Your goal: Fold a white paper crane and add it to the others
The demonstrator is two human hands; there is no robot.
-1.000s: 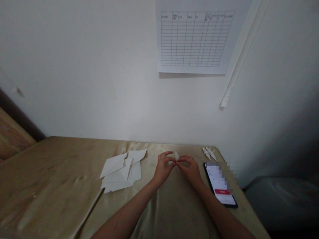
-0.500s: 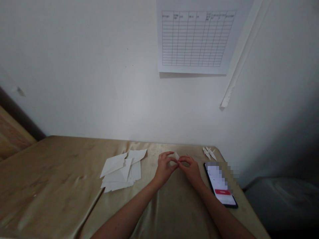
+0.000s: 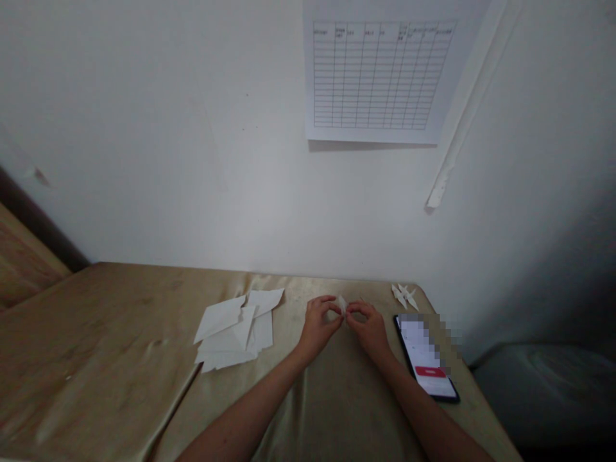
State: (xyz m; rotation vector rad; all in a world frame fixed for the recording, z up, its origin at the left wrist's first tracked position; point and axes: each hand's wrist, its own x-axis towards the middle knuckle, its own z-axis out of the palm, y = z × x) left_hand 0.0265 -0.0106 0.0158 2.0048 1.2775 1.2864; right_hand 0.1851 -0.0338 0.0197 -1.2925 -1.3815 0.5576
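A small folded piece of white paper (image 3: 342,302) stands upright between my two hands. My left hand (image 3: 318,323) pinches its left side between thumb and fingertips. From the other side my right hand (image 3: 368,326) pinches it too, thumb and index finger together. The fingers cover the paper's lower part, so its full shape is hidden. Left of my hands lies a loose pile of white paper sheets (image 3: 231,330), some with creases. Small folded white paper figures (image 3: 404,296) with pointed ends lie at the far right corner of the table.
A phone (image 3: 423,362) with a lit screen lies right of my right hand, partly blurred out. The table has a shiny tan cover (image 3: 120,346) and meets a white wall (image 3: 192,160) at the back. A printed chart (image 3: 375,77) hangs there.
My fingertips have moved slightly apart, and a little more of the folded paper shows between them. The pile, phone and paper figures have stayed in place.
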